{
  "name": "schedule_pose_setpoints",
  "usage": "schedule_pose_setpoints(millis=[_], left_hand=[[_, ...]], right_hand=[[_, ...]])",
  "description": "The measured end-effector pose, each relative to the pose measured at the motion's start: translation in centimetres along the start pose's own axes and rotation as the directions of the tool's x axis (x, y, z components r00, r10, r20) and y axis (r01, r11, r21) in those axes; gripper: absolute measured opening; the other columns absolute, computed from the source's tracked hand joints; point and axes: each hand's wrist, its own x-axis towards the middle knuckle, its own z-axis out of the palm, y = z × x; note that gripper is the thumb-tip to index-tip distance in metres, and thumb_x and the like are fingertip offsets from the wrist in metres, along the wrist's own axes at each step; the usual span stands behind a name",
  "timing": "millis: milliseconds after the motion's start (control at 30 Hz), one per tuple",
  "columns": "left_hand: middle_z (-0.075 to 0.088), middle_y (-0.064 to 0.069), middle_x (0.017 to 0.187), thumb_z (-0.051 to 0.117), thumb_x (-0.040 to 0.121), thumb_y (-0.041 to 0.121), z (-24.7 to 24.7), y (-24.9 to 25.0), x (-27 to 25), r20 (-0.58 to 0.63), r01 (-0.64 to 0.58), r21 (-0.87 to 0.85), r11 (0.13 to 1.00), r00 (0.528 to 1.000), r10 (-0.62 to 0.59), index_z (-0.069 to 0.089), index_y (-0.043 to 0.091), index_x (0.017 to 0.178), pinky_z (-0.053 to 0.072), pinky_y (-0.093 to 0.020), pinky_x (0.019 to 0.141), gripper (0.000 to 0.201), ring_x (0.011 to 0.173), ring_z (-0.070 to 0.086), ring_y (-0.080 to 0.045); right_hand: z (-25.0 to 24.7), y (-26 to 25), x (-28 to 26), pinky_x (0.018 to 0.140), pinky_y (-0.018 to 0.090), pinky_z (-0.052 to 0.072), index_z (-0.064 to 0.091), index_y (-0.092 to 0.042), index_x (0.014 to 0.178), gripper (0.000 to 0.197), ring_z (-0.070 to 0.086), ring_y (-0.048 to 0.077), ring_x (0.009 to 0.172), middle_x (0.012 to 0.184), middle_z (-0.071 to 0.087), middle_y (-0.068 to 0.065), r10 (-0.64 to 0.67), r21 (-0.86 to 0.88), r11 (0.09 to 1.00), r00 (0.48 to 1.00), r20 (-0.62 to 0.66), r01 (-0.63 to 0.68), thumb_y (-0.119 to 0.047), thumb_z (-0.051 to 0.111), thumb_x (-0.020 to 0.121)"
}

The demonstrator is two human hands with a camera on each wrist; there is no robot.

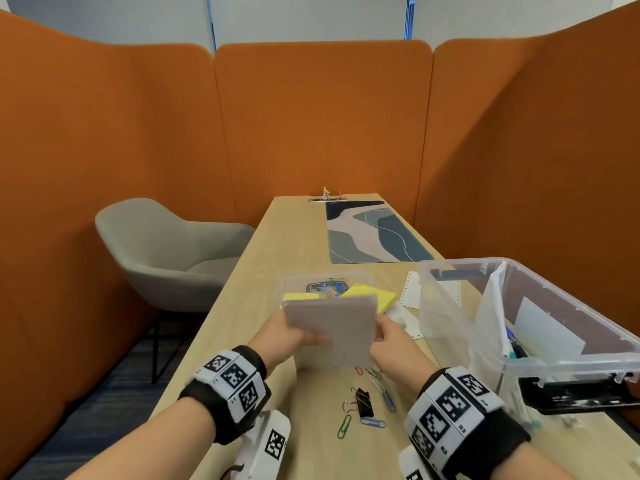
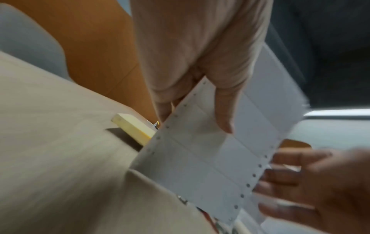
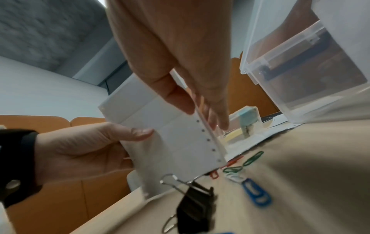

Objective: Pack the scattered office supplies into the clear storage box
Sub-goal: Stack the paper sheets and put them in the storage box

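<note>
Grey upholstered chair (image 1: 162,251) at left of the light wood table (image 1: 287,237), pushed near its edge. Patterned desk mat (image 1: 374,233) in blues and beige lies flat on the table's far half. Metal power socket strip (image 1: 327,199) at the far end, small yellow and orange bits sticking up from it. Orange fabric partition panels (image 1: 322,116) wrap the booth on three sides. Dark carpet floor (image 1: 104,403) at lower left.

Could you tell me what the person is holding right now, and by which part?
A stack of perforated label sheets, held off the table: left hand grips its left edge, right hand its right, hole-punched edge.
</note>
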Motion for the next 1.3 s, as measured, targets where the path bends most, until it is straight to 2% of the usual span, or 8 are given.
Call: schedule_pose_setpoints(millis=[67, 200, 367, 467, 767, 1100, 1200, 1300], left_hand=[[0.072, -0.007, 0.102, 0.077, 0.069, 0.0, -0.8, 0.5, 0.5, -0.132, 0.011, -0.072, 0.997, 0.991, -0.021, 0.068, 0.011, 0.1, 0.053, -0.035, 0.082, 0.034, 0.097, 0.066, -0.025], [0.069, -0.009, 0.104, 0.072, 0.075, 0.001, -2.6, 2.4, 1.7, -0.296, -0.06, -0.142, 0.988, 0.955, 0.015, 0.064, 0.009, 0.101, 0.05, -0.037, 0.083, 0.027, 0.096, 0.063, -0.027], [0.068, -0.005, 0.099, 0.07, 0.077, 0.0, -3.9, 3.7, 2.6, -0.354, -0.112, -0.166, 0.98, 0.934, 0.047, 0.063, 0.008, 0.102, 0.051, -0.035, 0.079, 0.027, 0.093, 0.063, -0.026], [0.069, -0.006, 0.1, 0.071, 0.077, 0.002, -4.1, 3.4, 2.8, -0.355, -0.093, -0.156, 0.983, 0.934, 0.032, 0.064, 0.01, 0.1, 0.051, -0.04, 0.086, 0.026, 0.095, 0.064, -0.028], [0.069, -0.009, 0.104, 0.072, 0.077, 0.007, -4.0, 1.9, 2.9, -0.343, -0.042, -0.133, 0.99, 0.939, -0.007, 0.062, 0.018, 0.09, 0.051, -0.042, 0.089, 0.019, 0.099, 0.064, -0.03], [0.069, -0.008, 0.105, 0.071, 0.078, 0.005, -4.2, 1.9, 2.3, -0.309, -0.046, -0.191, 0.981, 0.951, -0.016, 0.063, 0.018, 0.091, 0.053, -0.036, 0.08, 0.021, 0.098, 0.065, -0.028], [0.069, -0.008, 0.106, 0.071, 0.078, 0.005, -4.3, 1.8, 2.1, -0.309, -0.048, -0.194, 0.98, 0.951, -0.015, 0.063, 0.019, 0.091, 0.053, -0.036, 0.08, 0.021, 0.098, 0.065, -0.027], [0.069, -0.007, 0.105, 0.071, 0.078, 0.005, -4.5, 1.7, 2.0, -0.31, -0.047, -0.196, 0.98, 0.95, -0.016, 0.063, 0.019, 0.092, 0.052, -0.033, 0.075, 0.021, 0.096, 0.065, -0.026]], right_hand=[[-0.5, 0.0, 0.5, 0.09, 0.024, 0.045, 0.04, -0.01, 0.137, 0.053, 0.052, 0.017, 0.107, 0.133, 0.051, 0.006, 0.026, -0.055, 0.998, 0.997, -0.076, -0.03, 0.005, 0.045, 0.086], [-1.8, 0.6, 2.2, 0.1, 0.031, 0.037, 0.04, -0.006, 0.136, 0.053, 0.046, 0.026, 0.122, 0.14, 0.042, 0.015, 0.047, -0.115, 0.99, 0.951, -0.307, -0.086, 0.008, 0.042, 0.085], [-1.6, 1.5, 3.9, 0.107, 0.036, 0.031, 0.032, 0.0, 0.137, 0.056, 0.034, 0.032, 0.13, 0.14, 0.034, 0.019, 0.162, -0.233, 0.939, 0.925, -0.344, -0.251, 0.006, 0.045, 0.084], [-1.4, 1.7, 4.4, 0.108, 0.036, 0.031, 0.029, -0.003, 0.139, 0.059, 0.031, 0.032, 0.132, 0.141, 0.032, 0.017, 0.151, -0.345, 0.904, 0.944, -0.294, -0.252, 0.004, 0.049, 0.084], [-0.7, 2.1, 5.2, 0.105, 0.034, 0.032, 0.061, -0.028, 0.118, 0.039, 0.034, 0.02, 0.127, 0.136, 0.044, -0.004, -0.068, -0.753, 0.658, 0.996, -0.05, 0.007, -0.01, 0.06, 0.084], [1.0, 2.2, 6.3, 0.106, 0.037, 0.039, 0.042, -0.011, 0.136, 0.052, 0.042, 0.023, 0.129, 0.143, 0.038, 0.005, 0.06, -0.85, 0.518, 0.988, 0.146, 0.094, -0.032, 0.051, 0.089], [1.0, 2.2, 6.4, 0.109, 0.035, 0.033, 0.045, -0.007, 0.131, 0.043, 0.044, 0.023, 0.127, 0.139, 0.041, 0.009, 0.055, -0.844, 0.526, 0.986, 0.155, 0.104, -0.021, 0.05, 0.091], [0.8, 2.2, 6.2, 0.106, 0.032, 0.036, 0.042, -0.008, 0.132, 0.053, 0.042, 0.023, 0.127, 0.138, 0.041, 0.009, 0.062, -0.816, 0.568, 0.984, 0.169, 0.104, -0.031, 0.056, 0.086]])
